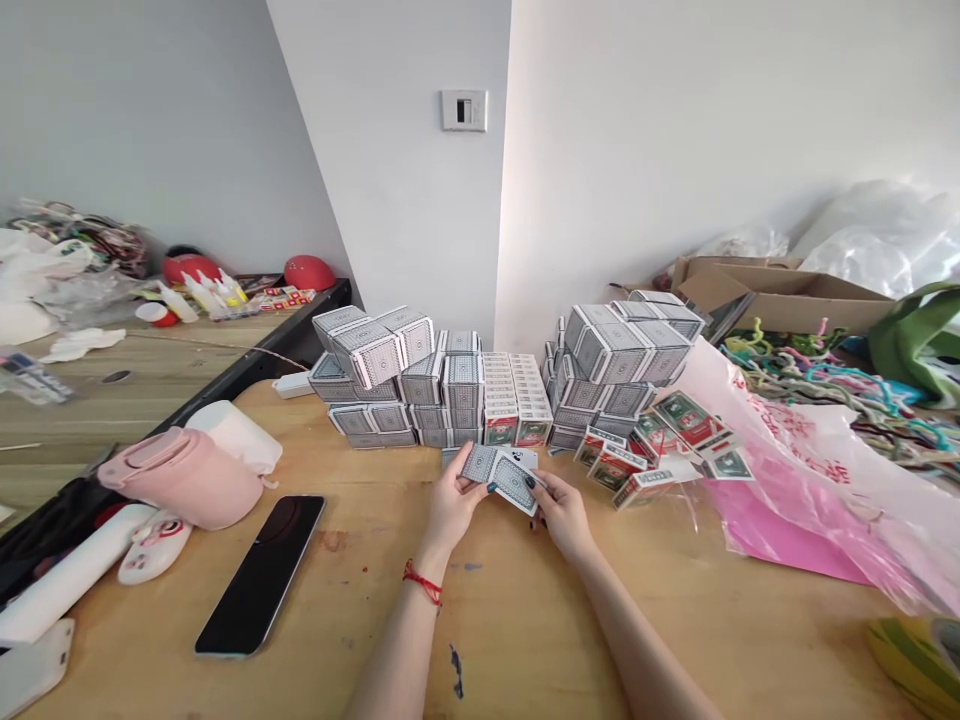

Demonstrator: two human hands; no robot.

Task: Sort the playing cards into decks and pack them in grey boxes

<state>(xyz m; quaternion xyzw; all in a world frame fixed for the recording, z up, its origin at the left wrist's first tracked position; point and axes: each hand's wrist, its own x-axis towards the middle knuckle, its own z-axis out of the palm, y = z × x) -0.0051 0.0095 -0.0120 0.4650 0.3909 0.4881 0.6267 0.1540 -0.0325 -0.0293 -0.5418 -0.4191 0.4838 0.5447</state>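
At a wooden table, playing cards in a two-handed pinch

Leftmost, a pink bottle on its side, then a black smartphone. Next, the left hand, red string bracelet at the wrist, pinching the cards' left side; the right hand pinching their right side, close beside it. Just behind, stacked grey card boxes; farther right, loose red-and-green card boxes, then a pink plastic bag.
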